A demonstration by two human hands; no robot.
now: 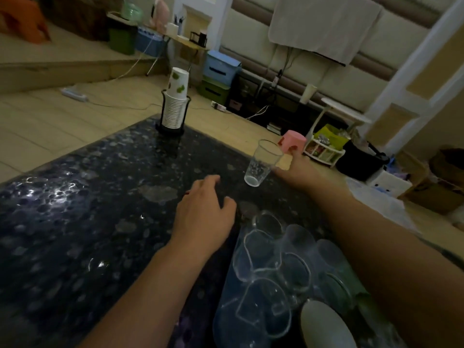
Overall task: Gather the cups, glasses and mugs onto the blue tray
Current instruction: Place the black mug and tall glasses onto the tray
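While the right hand (pixel 298 169) holds a clear plastic cup (pixel 263 163) near the dark speckled table's (pixel 88 197) far edge, the left hand (pixel 203 209) hovers loose and empty beside the blue tray (pixel 226 310) of glasses.

dark speckled table (pixel 75 222) | pink stool (pixel 293 141) on floor beyond | blue box (pixel 221 67) stacked on green box (pixel 214 89) | white towel (pixel 324 26) hanging

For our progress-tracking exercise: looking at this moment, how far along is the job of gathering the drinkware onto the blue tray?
Done: several clear glasses already stand on the blue tray. In hand: the right hand holds one clear glass above the dark table, off the tray; the left hand hovers open. Left: that glass, and perhaps the stacked paper cups in their holder at the far end.
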